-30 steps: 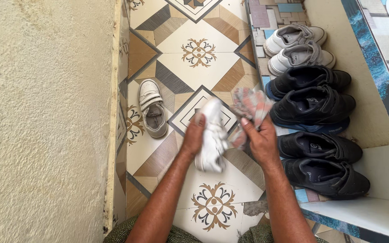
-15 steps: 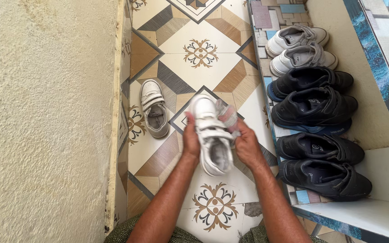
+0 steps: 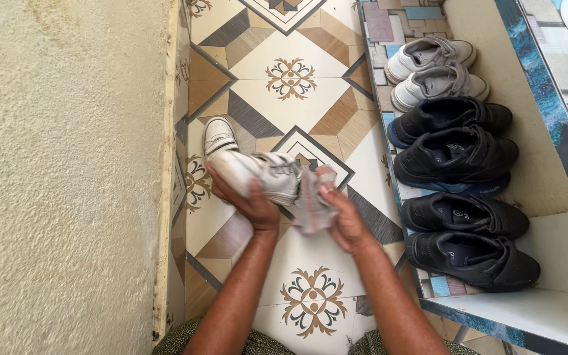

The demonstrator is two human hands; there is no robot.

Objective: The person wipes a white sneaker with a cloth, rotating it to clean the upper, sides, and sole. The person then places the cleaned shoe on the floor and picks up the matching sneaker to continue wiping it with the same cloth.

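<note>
My left hand (image 3: 248,202) grips a small white strap shoe (image 3: 261,173), held sideways over the patterned floor with its toe pointing left. My right hand (image 3: 342,218) holds a bunched pink and grey cloth (image 3: 311,202) pressed against the shoe's heel end. The matching white shoe (image 3: 217,136) lies on the floor by the wall, mostly hidden behind the held shoe.
A rough cream wall (image 3: 67,171) runs along the left. On a raised ledge (image 3: 547,190) to the right stand a row of shoes: two pale grey ones (image 3: 432,69) at the far end, then several black ones (image 3: 458,158). Patterned floor tiles (image 3: 290,79) lie ahead.
The held shoe has turned from pointing away from me to lying sideways and shifted left, over the shoe on the floor. My right hand with the cloth has moved to its heel end.
</note>
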